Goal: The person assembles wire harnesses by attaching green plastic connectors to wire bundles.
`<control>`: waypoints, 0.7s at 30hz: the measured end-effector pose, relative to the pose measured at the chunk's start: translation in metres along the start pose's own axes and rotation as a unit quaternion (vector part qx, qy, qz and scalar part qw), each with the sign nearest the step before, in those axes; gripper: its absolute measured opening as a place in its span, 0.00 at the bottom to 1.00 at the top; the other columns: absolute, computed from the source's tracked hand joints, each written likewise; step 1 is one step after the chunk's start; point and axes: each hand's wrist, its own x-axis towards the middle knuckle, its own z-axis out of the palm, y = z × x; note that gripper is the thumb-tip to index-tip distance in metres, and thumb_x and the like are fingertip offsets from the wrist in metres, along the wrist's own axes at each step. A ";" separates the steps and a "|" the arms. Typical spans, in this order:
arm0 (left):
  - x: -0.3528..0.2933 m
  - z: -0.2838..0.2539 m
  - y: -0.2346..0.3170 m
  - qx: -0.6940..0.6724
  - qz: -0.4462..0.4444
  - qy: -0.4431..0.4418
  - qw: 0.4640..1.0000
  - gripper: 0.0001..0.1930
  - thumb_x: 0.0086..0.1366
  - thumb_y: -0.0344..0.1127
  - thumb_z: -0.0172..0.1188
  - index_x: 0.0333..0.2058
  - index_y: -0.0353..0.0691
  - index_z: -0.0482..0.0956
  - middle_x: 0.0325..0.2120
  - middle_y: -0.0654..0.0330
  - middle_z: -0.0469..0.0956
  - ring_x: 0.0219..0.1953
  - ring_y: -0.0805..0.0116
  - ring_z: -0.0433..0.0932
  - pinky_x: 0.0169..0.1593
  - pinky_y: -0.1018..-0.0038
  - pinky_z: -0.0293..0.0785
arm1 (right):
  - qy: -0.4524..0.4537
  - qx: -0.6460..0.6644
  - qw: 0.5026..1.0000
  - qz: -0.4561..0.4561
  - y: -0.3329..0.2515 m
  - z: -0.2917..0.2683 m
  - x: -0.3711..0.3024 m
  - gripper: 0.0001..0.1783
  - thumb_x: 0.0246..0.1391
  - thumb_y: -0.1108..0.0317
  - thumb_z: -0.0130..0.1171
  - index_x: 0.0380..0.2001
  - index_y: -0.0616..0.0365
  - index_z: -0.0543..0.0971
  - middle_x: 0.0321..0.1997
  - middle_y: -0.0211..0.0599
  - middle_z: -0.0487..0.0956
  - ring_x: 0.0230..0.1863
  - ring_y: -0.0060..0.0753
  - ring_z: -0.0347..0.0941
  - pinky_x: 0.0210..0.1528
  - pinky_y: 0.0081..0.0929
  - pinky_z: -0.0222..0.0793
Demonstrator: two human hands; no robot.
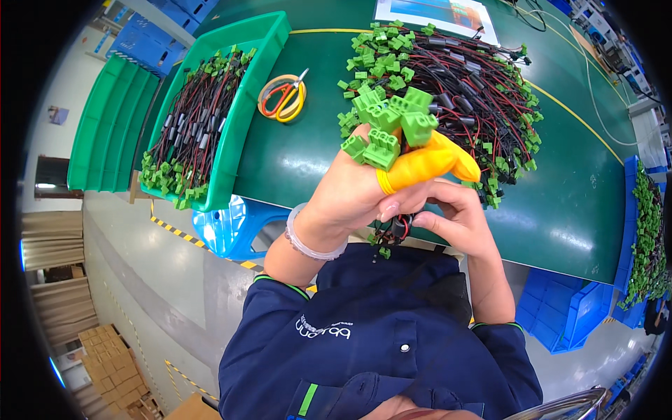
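A bunch of green connectors on wires is gripped in my left hand, which wears yellow finger covers on its thumb and a finger. Below that hand hang the bunch's dark wires and a black cylindrical sleeve. My right hand is closed by the sleeve, thumb and fingers pinching at the wires; just what lies between the fingertips is partly hidden. Behind my hands, a big heap of wire harnesses with green connectors, black sleeves and red and black wires lies on the green table.
At left, a green tray holds more harnesses. Scissors lie with a tape roll between tray and heap. A printed sheet is at the back. A blue bin of harnesses stands right; a blue stool is below the table.
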 end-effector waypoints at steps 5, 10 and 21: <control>-0.009 -0.003 0.001 0.034 0.042 -0.067 0.996 0.14 0.63 0.41 0.49 0.36 0.33 0.69 0.07 0.75 0.61 0.08 0.85 0.55 0.26 0.78 0.55 | 0.080 -0.065 0.995 0.005 -0.009 0.002 -0.016 0.13 0.47 0.77 0.55 0.38 0.67 0.76 0.41 0.44 0.76 0.41 0.32 0.73 0.45 0.26 0.67; -0.011 0.004 -0.006 0.056 0.063 -0.066 0.994 0.15 0.61 0.41 0.53 0.37 0.33 0.69 0.10 0.73 0.63 0.13 0.83 0.57 0.29 0.75 0.57 | 0.000 0.071 0.997 0.007 -0.007 0.005 -0.023 0.15 0.50 0.72 0.54 0.41 0.68 0.72 0.38 0.39 0.74 0.42 0.26 0.69 0.47 0.24 0.63; -0.016 0.022 -0.015 0.043 0.026 -0.048 0.998 0.15 0.64 0.39 0.48 0.37 0.30 0.70 0.17 0.63 0.67 0.22 0.75 0.65 0.30 0.78 0.61 | 0.020 0.229 0.972 0.056 0.008 0.006 -0.044 0.24 0.45 0.80 0.58 0.48 0.64 0.65 0.41 0.33 0.71 0.44 0.22 0.68 0.47 0.23 0.65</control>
